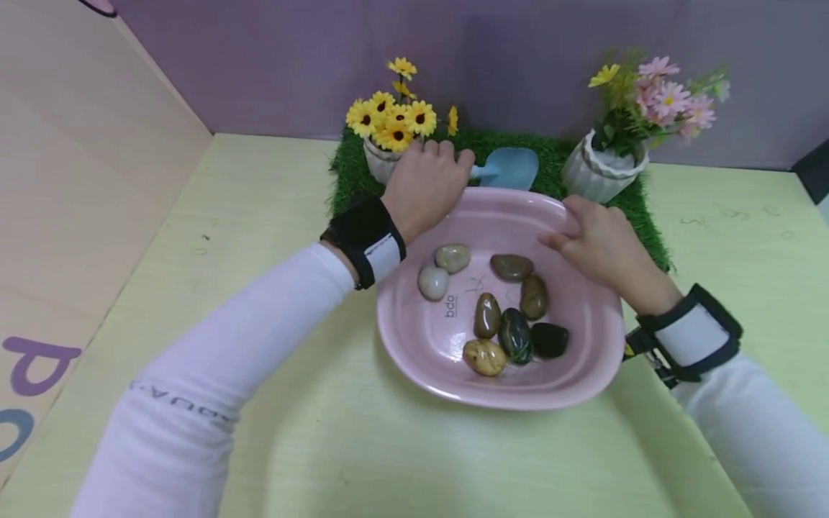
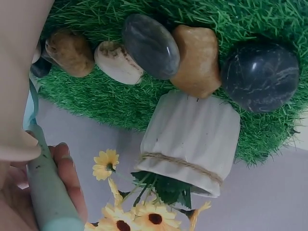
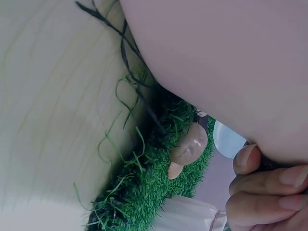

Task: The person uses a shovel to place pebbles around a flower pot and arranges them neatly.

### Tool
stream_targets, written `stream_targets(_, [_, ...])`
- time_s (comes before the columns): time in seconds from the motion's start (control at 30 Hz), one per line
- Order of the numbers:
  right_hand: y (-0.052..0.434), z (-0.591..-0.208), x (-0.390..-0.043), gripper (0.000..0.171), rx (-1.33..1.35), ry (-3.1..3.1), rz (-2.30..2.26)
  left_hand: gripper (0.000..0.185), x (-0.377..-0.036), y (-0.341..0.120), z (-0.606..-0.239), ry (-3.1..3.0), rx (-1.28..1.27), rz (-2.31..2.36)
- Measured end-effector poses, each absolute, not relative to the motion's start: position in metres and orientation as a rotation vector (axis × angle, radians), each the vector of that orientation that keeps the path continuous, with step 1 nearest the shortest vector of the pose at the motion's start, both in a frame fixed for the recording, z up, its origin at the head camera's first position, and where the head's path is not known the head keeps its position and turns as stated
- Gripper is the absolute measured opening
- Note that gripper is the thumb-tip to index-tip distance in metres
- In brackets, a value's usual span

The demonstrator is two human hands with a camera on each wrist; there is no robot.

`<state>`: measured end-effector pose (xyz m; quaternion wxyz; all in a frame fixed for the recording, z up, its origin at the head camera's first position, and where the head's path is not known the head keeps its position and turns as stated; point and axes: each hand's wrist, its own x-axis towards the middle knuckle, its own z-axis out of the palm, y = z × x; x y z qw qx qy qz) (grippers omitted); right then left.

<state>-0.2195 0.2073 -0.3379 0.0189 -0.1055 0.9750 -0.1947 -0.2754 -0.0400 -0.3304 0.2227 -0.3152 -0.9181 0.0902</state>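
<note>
While the shallow pink plastic basin (image 1: 583, 316) sits on the pale yellow-green table (image 1: 324, 446), its far rim tipped up against the patch of green artificial grass (image 1: 350, 180), both hands are up at that far edge. The left hand (image 1: 424, 183) has its fingers curled round the handle of a small light-blue trowel (image 1: 512, 167), whose blade lies on the grass just behind the basin; from the left wrist view the teal handle (image 2: 48, 192) runs through the closed fingers (image 2: 67, 178). The right hand (image 1: 599, 241) grips the basin's rim at the far right, thumb inside and fingers wrapped under the lip, as the right wrist view shows with fingertips (image 3: 262, 185) pressed to the pink underside.

Inside the basin lie eight smooth polished pebbles (image 1: 512, 316), brown, tan, cream, dark green and black, most gathered toward the near side. More rounded stones (image 2: 192, 57) rest on the grass beside a ribbed white pot of yellow artificial sunflowers (image 1: 391, 129), which stands just left of the left hand. A second ribbed white pot with pink and yellow flowers (image 1: 605, 169) stands on the grass at the right, near the right hand. Both arms wear white sleeves and black wrist straps
</note>
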Motion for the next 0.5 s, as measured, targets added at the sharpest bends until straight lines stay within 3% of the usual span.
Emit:
stream_targets(0.23, [0.206, -0.338, -0.220, 0.034, -0.319, 3.025, -0.608, 0.031, -0.276, -0.043, -0.330, -2.595, -0.886, 0.205])
stream_targets(0.5, [0.206, -0.338, -0.220, 0.034, -0.337, 3.045, -0.596, 0.036, -0.283, -0.053, -0.311, -2.789, -0.822, -0.169])
